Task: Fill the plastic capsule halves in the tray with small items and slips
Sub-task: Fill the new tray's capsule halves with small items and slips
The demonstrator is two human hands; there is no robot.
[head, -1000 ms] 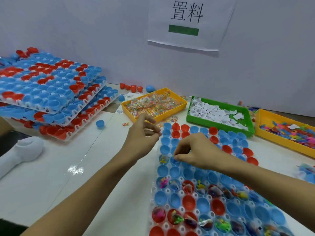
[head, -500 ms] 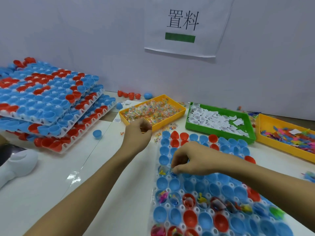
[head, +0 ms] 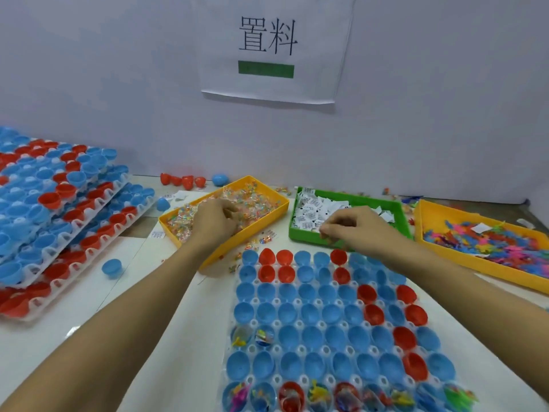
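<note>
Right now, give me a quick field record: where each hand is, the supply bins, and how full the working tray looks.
left hand: fingers curled down into the yellow bin of small wrapped items
right hand: at the front edge of the green bin of paper slips, fingertips pinched; a slip in its grip cannot be confirmed
third bin: yellow bin of colourful toys, far right
working tray: nearest row and two cups on the left filled; remaining cups empty
spare trays: stacked at left
</note>
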